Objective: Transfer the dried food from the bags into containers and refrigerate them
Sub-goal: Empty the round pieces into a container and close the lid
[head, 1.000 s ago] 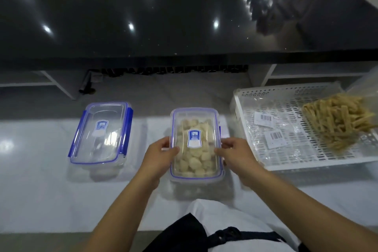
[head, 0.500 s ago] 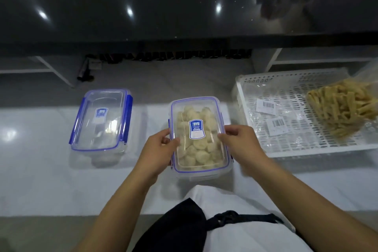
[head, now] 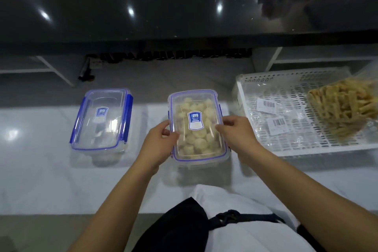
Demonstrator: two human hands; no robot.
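A clear lidded container (head: 197, 108) with blue trim, filled with pale round dried pieces, sits on the white counter in front of me. My left hand (head: 158, 143) grips its left side, thumb on the lid. My right hand (head: 237, 132) holds its right side, fingers on the lid edge. A second, empty container (head: 102, 119) of the same kind, lid on, stands to the left. At the right, a clear bag of yellow dried sticks (head: 345, 108) lies in a white perforated tray (head: 319, 150).
Empty clear bags with barcode labels (head: 273, 115) lie in the tray. A dark glossy raised counter (head: 163, 10) runs across the back, with a shadowed recess below it. The white counter's front edge (head: 61, 214) is near my body.
The filled container shifted slightly toward me between my hands. My fingers moved along its sides and lid. The view tilted down a little.
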